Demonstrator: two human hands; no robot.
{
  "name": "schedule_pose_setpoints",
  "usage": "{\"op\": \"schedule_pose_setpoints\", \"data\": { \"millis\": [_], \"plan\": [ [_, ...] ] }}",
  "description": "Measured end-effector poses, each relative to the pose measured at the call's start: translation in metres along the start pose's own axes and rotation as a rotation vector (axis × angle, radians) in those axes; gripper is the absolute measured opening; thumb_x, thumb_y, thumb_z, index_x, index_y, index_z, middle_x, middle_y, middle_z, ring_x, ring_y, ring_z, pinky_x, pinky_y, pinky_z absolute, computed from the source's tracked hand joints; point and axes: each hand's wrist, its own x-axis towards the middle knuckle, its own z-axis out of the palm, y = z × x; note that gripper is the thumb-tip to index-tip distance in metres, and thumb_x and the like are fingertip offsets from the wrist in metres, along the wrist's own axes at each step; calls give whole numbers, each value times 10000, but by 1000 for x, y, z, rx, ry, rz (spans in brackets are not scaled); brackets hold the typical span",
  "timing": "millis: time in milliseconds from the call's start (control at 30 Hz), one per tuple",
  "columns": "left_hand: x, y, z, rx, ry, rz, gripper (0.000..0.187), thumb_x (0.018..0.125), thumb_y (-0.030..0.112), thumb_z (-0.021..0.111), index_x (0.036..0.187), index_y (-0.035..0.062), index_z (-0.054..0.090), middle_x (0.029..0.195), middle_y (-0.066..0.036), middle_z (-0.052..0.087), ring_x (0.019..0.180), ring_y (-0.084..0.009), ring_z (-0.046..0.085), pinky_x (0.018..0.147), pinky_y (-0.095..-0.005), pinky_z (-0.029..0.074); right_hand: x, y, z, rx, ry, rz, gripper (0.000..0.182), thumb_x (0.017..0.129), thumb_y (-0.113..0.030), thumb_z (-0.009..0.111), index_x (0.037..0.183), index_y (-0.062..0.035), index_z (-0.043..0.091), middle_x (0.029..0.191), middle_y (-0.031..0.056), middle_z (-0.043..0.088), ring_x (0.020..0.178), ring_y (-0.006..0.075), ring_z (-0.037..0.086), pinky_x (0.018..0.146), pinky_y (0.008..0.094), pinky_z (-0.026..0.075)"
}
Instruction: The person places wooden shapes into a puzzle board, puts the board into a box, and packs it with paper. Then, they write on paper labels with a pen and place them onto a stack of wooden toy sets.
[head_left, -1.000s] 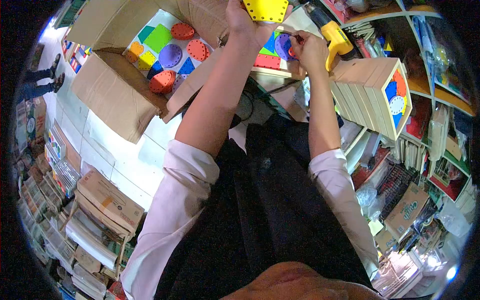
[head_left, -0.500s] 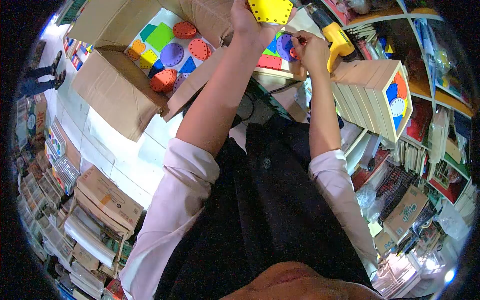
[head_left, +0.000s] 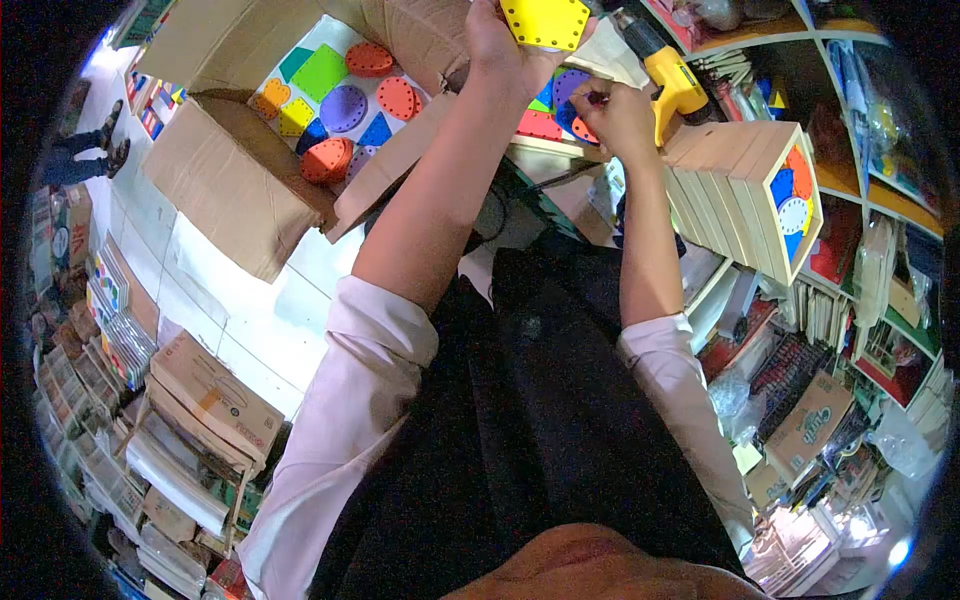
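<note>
At the top of the head view, my left hand is closed around a yellow pentagon plate with dark holes along its edge. My right hand has its fingers pinched together over a shallow wooden tray. A small dark red bit shows at the fingertips, too small to name. In that tray lie a purple round plate, a red plate and an orange plate, partly covered by my right hand.
An open cardboard box on the left holds several coloured plates with holes, among them a green square. A yellow and black heat gun lies beyond my right hand. Stacked wooden trays stand at right, before full shelves.
My right hand has moved slightly down and left over the tray, uncovering less of the orange plate. My left hand with the yellow pentagon plate has barely shifted.
</note>
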Motion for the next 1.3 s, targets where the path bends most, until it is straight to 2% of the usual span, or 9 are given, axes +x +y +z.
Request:
{"op": "schedule_pose_setpoints", "data": {
  "millis": [233,300,433,500,600,967,1100,1233,1300],
  "plan": [
    [1,1,-2,6,-20,-10,382,876,285,289,1035,56,550,999,-137,569,940,-330,546,847,-518,424,2,4,10,9,-21,26,148,708,-305,644,809,-206,684,662,109,627,665,278,621,623,385,487],
    [-2,1,4,-13,17,-21,379,876,284,292,1033,57,552,999,-138,568,943,-330,543,854,-518,420,4,7,5,162,-37,6,181,733,-254,661,858,-124,680,700,100,642,636,228,617,613,316,476],
    [-1,0,0,-17,69,-2,361,873,276,311,1023,56,556,999,-137,568,949,-332,537,875,-531,403,14,37,12,217,-43,-83,149,754,-199,649,866,-105,676,704,90,635,638,178,603,617,286,468],
    [0,-1,-1,-37,29,-14,356,872,272,317,1021,56,557,998,-138,568,950,-332,535,880,-535,399,19,54,23,299,-189,-35,142,749,-185,633,879,-153,679,846,77,650,797,238,618,731,330,472],
    [-2,0,0,-20,51,3,342,871,266,321,1008,63,560,992,-137,569,945,-334,537,883,-538,395,22,68,33,363,-261,-101,142,749,-175,634,883,-153,677,874,76,649,809,228,616,749,321,470],
    [-6,-1,3,2,71,2,327,864,265,335,1004,81,567,998,-136,573,952,-329,543,881,-526,405,31,42,56,603,-77,-102,199,800,-263,606,895,-98,663,874,73,654,809,212,618,732,301,467],
    [-2,-2,-6,12,-19,-10,345,865,278,331,1020,78,566,1002,-137,577,952,-331,545,868,-525,416,27,1,47,435,-144,-12,181,804,-249,597,906,-117,667,887,65,657,809,226,616,745,323,466],
    [-1,-2,-5,23,42,10,359,866,282,320,1017,70,566,997,-138,581,952,-334,546,862,-531,419,31,6,52,329,-231,-127,209,800,-269,596,921,-110,660,874,81,657,802,226,617,733,317,469],
    [1,-1,-8,-12,29,2,359,865,281,318,1014,67,565,995,-141,580,953,-335,545,864,-535,417,30,14,49,494,-112,46,233,788,-286,605,907,-91,655,832,94,654,779,212,617,711,315,470]
  ]
}}
